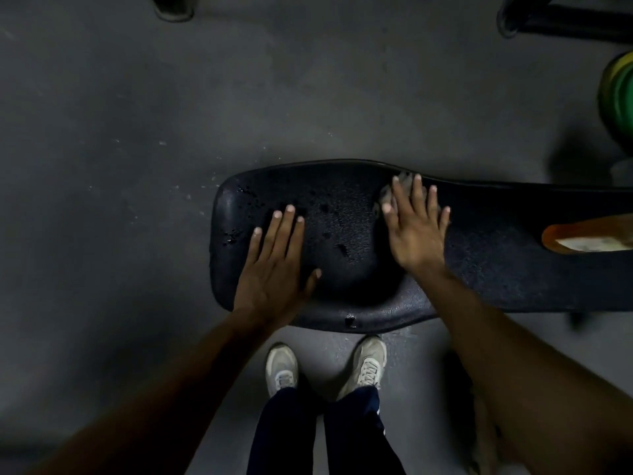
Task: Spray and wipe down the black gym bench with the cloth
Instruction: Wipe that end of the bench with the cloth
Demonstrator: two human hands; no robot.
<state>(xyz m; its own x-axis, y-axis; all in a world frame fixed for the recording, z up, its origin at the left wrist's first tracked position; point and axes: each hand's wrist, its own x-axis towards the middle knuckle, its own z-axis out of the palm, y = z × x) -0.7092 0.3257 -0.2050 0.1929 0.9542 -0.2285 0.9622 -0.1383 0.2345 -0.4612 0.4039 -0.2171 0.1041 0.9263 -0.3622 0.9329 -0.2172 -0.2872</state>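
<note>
Pressing flat, the right hand (416,228) nearly hides a grey cloth (387,193); the left hand (274,265) rests splayed on the bench (496,269).

No text, number or brand can be read. The only label in view is a pale one on the orange bottle (587,237) lying on the bench (496,265) at its right edge; the label is blurred and cut off by the frame, so its print cannot be made out. The shoes (368,363) show no legible mark.
</note>
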